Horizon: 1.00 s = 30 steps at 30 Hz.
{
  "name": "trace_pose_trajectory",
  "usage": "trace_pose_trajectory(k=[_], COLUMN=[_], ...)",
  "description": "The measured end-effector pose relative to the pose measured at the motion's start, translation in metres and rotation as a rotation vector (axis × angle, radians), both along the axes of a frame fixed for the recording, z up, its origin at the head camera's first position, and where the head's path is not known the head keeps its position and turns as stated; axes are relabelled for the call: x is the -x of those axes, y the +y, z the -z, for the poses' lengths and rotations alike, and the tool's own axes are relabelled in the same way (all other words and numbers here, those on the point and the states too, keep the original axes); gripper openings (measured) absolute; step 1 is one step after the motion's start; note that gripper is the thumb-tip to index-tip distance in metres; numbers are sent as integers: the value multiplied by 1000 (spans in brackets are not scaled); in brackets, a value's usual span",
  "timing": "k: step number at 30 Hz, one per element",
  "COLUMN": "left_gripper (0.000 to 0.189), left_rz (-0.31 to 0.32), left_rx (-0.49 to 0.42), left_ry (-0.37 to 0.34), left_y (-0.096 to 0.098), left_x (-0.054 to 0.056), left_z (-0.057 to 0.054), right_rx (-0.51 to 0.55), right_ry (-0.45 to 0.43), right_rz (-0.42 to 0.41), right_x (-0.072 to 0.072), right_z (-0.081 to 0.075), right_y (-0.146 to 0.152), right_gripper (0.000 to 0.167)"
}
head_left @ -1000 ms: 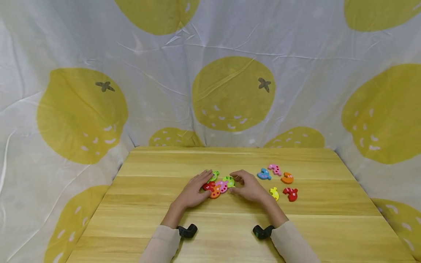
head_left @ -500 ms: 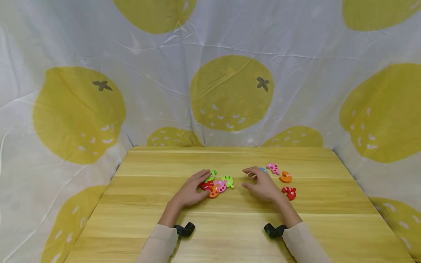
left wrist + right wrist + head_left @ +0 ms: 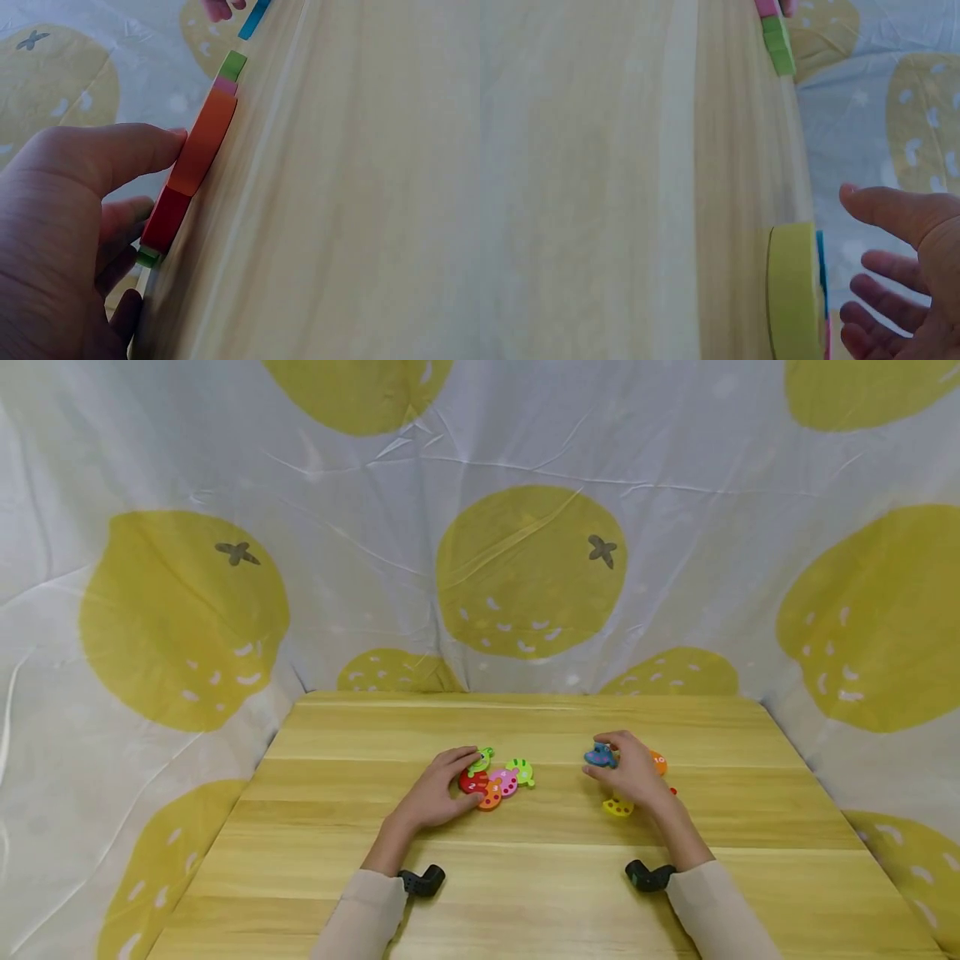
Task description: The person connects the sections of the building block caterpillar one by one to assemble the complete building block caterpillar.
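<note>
Out on the left, the left hand (image 3: 437, 789) is spread fairly wide across a joined row, thumb tip on the orange piece numbered 3 (image 3: 491, 796), fingers reaching round to the green head piece (image 3: 480, 762). Count that row: five, with the red piece numbered 2 (image 3: 470, 782), the pink piece (image 3: 504, 782) and, at the right end, the green striped piece (image 3: 522, 772). Across a stretch of bare wooden surface (image 3: 525, 877), here's the blue piece (image 3: 599, 755), one only, sitting between thumb and forefinger of the right hand (image 3: 637, 770), digits parted; whether they touch it, I can't tell. Just below, one yellow piece (image 3: 617, 807). Furthest right, partly behind that hand, one orange piece numbered 10 (image 3: 659, 762) and a red tip (image 3: 673, 791); the right-wrist view adds a pink sliver (image 3: 827, 341).
</note>
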State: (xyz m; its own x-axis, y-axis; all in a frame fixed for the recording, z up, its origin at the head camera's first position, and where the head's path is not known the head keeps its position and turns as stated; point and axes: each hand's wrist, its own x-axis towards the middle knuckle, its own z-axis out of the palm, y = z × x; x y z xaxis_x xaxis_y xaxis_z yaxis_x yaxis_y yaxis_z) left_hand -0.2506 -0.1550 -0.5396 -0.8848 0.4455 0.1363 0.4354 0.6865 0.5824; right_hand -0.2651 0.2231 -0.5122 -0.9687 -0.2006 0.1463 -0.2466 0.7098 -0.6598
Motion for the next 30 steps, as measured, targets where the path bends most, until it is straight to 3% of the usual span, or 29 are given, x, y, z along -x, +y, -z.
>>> trace_pose_trajectory(k=[6,15,24,30], left_gripper=[72,75,81,85], left_rz=[-18,-78,-31,-36], left_rx=[-11,-37,-5,-9], left_ry=[13,-18,-8,11], left_y=[1,3,1,1], left_x=[2,1,-1,-2], left_z=[1,1,0,-1], right_rx=[-59,-121,-126,-67], right_ry=[-36,-86,-83,-63], right_rz=[41,23,44,46], right_x=[6,10,13,8], right_z=[2,4,5,5], right_y=[4,1,0,-6], right_gripper=[69,70,58,56])
